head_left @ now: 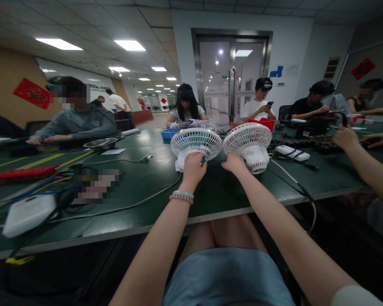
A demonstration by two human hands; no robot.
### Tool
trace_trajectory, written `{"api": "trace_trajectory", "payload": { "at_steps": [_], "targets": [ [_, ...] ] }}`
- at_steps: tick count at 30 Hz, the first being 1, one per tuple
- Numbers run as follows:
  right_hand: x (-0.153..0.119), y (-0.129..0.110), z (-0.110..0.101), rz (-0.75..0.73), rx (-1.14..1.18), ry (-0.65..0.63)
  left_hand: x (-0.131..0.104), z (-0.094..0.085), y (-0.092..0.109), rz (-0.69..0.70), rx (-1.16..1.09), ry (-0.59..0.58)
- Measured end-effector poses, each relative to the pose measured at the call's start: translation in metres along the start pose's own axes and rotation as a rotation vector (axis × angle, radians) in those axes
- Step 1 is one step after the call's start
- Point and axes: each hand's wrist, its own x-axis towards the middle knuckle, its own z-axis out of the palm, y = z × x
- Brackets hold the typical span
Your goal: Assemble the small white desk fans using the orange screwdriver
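Note:
Two white electric fans stand side by side on the green table, their round guards facing away from me. My left hand (195, 166) is closed at the back of the left fan (181, 144), which shows teal blades through its grille. A small dark-teal bit shows by its fingertips; I cannot make out what it is. My right hand (234, 163) grips the lower left edge of the right fan (257, 157), beside its vented motor housing. Its fingertips are hidden behind the guard.
On the green table (153, 187) lie cables, a white adapter (30, 214), a red power strip (25, 173) and a white box-shaped device (292, 153). A blue tray (166, 134) and a red bin (264, 123) stand beyond the fans. Several people sit around; a neighbour's hands (346, 137) are at right.

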Motion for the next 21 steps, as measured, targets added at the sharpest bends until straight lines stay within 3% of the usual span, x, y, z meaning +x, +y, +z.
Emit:
{"api": "trace_trajectory", "payload": {
  "at_steps": [2,7,10,15,21],
  "targets": [
    [-0.001,-0.001,-0.007,-0.011,0.064,0.097,0.0,0.0,0.0,0.001,-0.003,0.003],
    [-0.005,-0.007,-0.025,-0.115,0.344,0.507,0.0,0.0,0.0,-0.014,0.002,-0.016],
    [-0.005,-0.007,-0.03,-0.059,0.524,0.652,0.0,0.001,0.0,-0.01,0.004,-0.006],
    [0.001,-0.001,-0.025,0.081,0.728,0.734,0.0,0.001,0.0,0.007,0.012,0.0],
    [0.007,-0.001,-0.013,-0.009,0.807,0.788,0.0,0.002,-0.001,-0.005,0.023,-0.008]
  ]
}}
